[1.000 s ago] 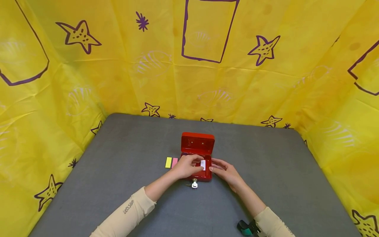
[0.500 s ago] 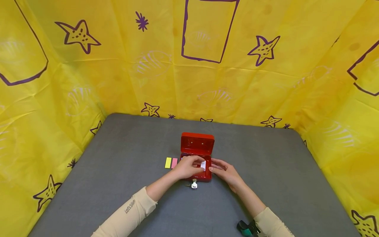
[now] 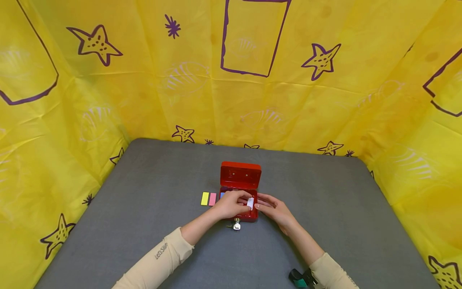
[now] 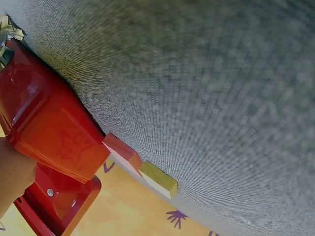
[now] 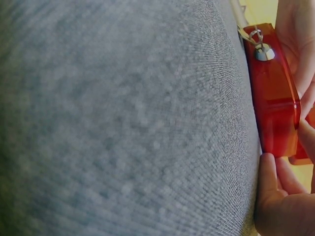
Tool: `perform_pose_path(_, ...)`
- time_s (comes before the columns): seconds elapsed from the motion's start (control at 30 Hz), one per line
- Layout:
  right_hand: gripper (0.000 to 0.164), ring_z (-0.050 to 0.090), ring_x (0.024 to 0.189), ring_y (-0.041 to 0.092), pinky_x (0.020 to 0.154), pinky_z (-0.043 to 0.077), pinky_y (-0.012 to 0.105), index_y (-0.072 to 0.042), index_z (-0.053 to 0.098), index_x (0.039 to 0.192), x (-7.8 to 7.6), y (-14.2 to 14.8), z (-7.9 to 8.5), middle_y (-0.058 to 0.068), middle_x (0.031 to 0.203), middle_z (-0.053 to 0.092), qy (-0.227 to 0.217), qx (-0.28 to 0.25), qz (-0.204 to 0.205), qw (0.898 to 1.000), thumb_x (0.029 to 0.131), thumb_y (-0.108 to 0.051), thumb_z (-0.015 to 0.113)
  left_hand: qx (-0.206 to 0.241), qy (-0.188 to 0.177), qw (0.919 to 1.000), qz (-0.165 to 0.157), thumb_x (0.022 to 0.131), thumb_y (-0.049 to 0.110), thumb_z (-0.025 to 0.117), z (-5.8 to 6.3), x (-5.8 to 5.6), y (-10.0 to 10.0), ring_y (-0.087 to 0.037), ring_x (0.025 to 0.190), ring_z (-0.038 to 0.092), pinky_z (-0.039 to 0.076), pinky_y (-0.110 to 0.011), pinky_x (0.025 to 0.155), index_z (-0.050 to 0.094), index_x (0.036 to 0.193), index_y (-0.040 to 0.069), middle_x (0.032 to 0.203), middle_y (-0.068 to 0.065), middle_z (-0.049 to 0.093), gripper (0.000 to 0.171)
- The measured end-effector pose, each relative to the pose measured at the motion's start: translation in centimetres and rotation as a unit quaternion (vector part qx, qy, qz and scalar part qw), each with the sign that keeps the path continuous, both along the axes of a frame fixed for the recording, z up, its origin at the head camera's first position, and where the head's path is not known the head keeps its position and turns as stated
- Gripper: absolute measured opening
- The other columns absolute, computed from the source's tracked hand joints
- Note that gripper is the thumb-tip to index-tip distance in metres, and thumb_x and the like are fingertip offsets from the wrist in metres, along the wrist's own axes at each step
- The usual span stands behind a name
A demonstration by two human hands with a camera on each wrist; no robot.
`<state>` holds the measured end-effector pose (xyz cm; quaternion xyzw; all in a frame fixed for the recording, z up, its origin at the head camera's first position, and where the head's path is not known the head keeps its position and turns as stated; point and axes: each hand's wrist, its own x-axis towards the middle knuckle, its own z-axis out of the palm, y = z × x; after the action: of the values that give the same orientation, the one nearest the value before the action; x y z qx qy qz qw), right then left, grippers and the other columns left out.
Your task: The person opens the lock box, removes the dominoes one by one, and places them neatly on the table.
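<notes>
A small red cash box (image 3: 257,215) stands on the table with its lid (image 3: 241,175) raised. Over its inside, my left hand (image 3: 231,204) pinches a small white block (image 3: 250,204) between thumb and fingers. My right hand (image 3: 276,211) touches the box's right wall, its fingers fairly straight. In the right wrist view, fingers (image 5: 268,172) lie low against that wall. A key with a tag (image 3: 236,225) sits in the front lock. Something blue (image 3: 222,195) shows inside the box at the left, partly hidden by my left hand.
Left of the box lie a yellow block (image 3: 205,198) and a pink block (image 3: 212,199), side by side. A black and green object (image 3: 298,278) is near my right sleeve. Yellow patterned cloth (image 3: 202,100) walls the grey table (image 3: 173,168) at the back and sides.
My left hand has shifted slightly right with the white block, which now looks more tilted. More of the blue thing inside the box shows. My right hand has stayed in place.
</notes>
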<state>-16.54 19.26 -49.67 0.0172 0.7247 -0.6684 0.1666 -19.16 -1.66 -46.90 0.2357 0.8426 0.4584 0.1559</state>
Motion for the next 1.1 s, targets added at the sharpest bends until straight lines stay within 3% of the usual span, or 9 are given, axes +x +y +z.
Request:
perform_pose_path(0.47,0.054,0.057,0.121,0.026,0.098,0.048,0.033,-0.004,0.053,0.137,-0.3,0.2,-0.3,0.016,0.133,0.059,0.002,0.002,0.001,1.0,0.089,-0.019,0.072,-0.017,-0.001,0.9999,0.0,0.085,0.013,0.074,0.1,-0.2,0.3,-0.022,0.1,0.066,0.055,-0.034,0.087,0.062,0.125,0.001,0.116,-0.011,0.067,0.044)
perform_pose_path(0.7,0.054,0.058,0.121,0.026,0.099,0.047,0.037,-0.007,0.055,0.137,-0.2,0.2,-0.3,0.013,0.132,0.06,-0.004,0.01,-0.008,1.0,0.088,-0.022,0.073,-0.053,0.038,0.9979,-0.001,0.082,0.014,0.076,0.3,-0.3,0.5,-0.023,0.102,0.064,0.054,-0.037,0.089,0.062,0.127,0.004,0.12,-0.01,0.066,0.048)
perform_pose_path(1.1,0.056,0.057,0.121,0.027,0.097,0.048,0.039,-0.009,0.055,0.137,0.0,0.1,-0.2,0.013,0.132,0.06,-0.009,0.021,-0.014,1.0,0.087,-0.026,0.074,-0.099,0.071,0.9926,-0.008,0.081,0.018,0.078,-0.3,-0.4,1.2,-0.023,0.113,0.057,0.048,-0.042,0.098,0.062,0.129,0.008,0.126,-0.006,0.064,0.051)
